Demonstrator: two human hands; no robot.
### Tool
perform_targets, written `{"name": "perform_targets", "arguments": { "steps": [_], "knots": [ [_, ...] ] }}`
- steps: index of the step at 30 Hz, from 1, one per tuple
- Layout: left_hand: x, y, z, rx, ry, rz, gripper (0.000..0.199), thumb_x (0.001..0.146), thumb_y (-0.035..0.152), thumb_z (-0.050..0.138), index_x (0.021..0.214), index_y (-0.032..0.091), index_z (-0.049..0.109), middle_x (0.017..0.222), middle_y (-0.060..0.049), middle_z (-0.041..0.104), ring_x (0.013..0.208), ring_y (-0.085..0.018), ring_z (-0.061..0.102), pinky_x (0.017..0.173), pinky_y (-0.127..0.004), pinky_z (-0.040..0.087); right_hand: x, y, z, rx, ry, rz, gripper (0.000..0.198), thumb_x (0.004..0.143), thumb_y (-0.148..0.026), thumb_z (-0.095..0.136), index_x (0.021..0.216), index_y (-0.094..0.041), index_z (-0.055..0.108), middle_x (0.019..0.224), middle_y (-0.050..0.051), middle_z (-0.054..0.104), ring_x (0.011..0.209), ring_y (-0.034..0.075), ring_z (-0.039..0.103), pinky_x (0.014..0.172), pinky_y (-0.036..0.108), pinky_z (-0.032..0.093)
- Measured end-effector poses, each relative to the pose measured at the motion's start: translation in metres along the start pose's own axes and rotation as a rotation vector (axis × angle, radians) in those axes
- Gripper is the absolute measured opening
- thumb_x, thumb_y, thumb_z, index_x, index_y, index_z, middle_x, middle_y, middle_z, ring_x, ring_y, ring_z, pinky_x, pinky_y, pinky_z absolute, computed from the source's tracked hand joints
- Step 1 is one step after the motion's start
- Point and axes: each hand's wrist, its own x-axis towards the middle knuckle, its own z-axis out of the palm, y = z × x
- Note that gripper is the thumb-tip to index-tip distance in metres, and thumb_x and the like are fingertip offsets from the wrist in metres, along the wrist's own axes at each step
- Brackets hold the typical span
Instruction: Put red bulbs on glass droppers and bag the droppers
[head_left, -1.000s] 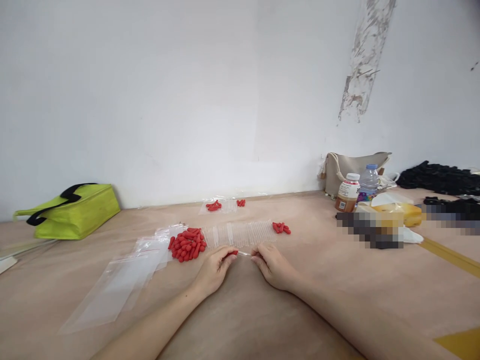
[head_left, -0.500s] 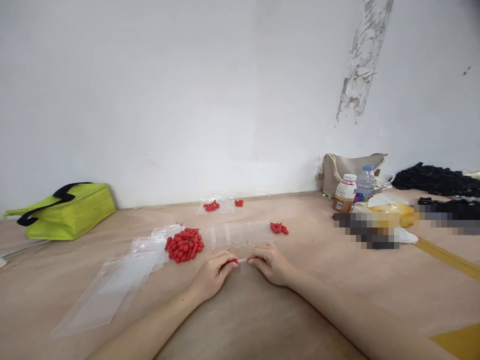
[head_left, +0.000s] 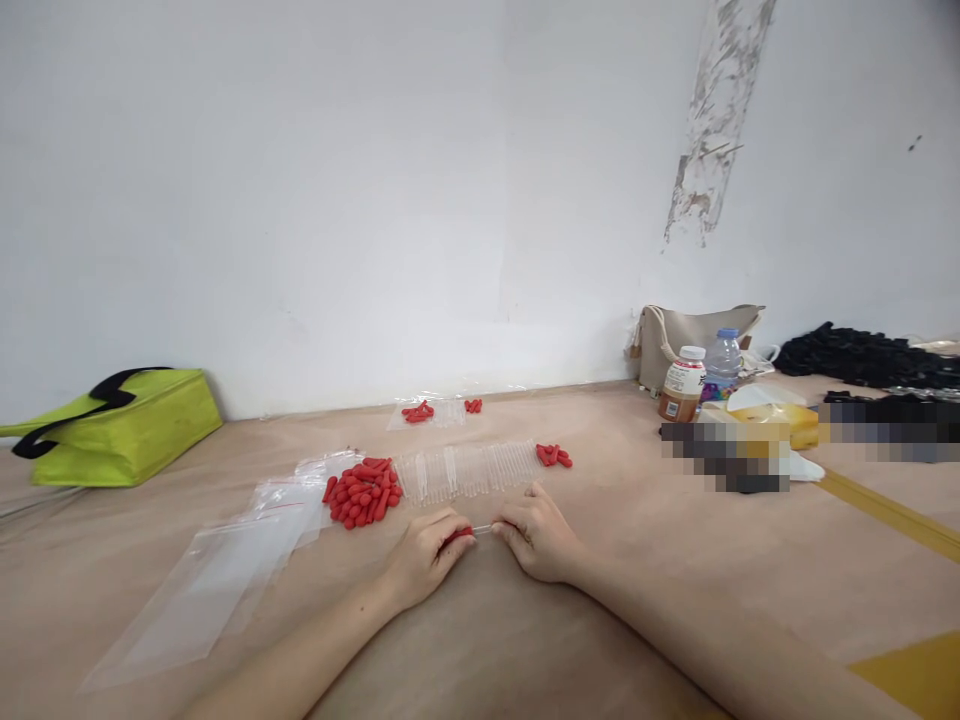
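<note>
the brown surface (head_left: 637,520) bears red bulbs (head_left: 363,492), clear tubes (head_left: 472,472), plastic sleeves (head_left: 191,590) and a green bag (head_left: 150,435).

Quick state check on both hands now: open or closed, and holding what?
Left hand: closed, holding a red bulb.
Right hand: closed, holding a thin clear tube.

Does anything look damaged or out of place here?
Yes: a scuffed, peeling strip at upper right, rough against the mostly smooth wall. Otherwise nothing stands out; the clear tubes lie in a row beside the piled red bulbs.
</note>
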Motion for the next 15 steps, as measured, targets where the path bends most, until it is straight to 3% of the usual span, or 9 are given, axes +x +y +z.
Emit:
{"name": "perform_targets", "arguments": {
  "steps": [8, 12, 15],
  "knots": [
    [-0.001, 0.000, -0.002, 0.040, -0.055, 0.082, 0.018, 0.089, 0.022, 0.038, 0.083, 0.016, 0.054, 0.075, -0.003, 0.054, 0.068, -0.013, 0.051, 0.062, -0.023, 0.040, 0.002, -0.006, 0.004, -0.007, -0.092, 0.065, 0.028, 0.084, -0.021, 0.039, 0.059, -0.016, 0.049, 0.055, -0.001, 0.057, 0.052, 0.009, 0.044, 0.066, 0.024, 0.026],
    [0.000, -0.004, -0.010, 0.110, -0.071, 0.102, 0.017, 0.089, 0.021, 0.039, 0.093, 0.018, 0.055, 0.085, -0.004, 0.058, 0.075, -0.014, 0.054, 0.067, -0.024, 0.043, 0.006, -0.014, -0.004, 0.015, -0.103, 0.064, 0.025, 0.086, -0.024, 0.037, 0.069, -0.017, 0.055, 0.068, 0.001, 0.061, 0.063, 0.011, 0.050, 0.066, 0.024, 0.028],
    [-0.001, -0.010, -0.013, 0.123, -0.002, 0.120, 0.017, 0.088, 0.020, 0.041, 0.097, 0.020, 0.056, 0.088, -0.004, 0.059, 0.079, -0.015, 0.055, 0.071, -0.025, 0.043, 0.007, -0.022, -0.012, -0.058, -0.083, 0.014, 0.020, 0.084, -0.023, 0.041, 0.077, -0.019, 0.060, 0.076, 0.003, 0.063, 0.074, 0.014, 0.051, 0.068, 0.026, 0.027]
  ]
}}
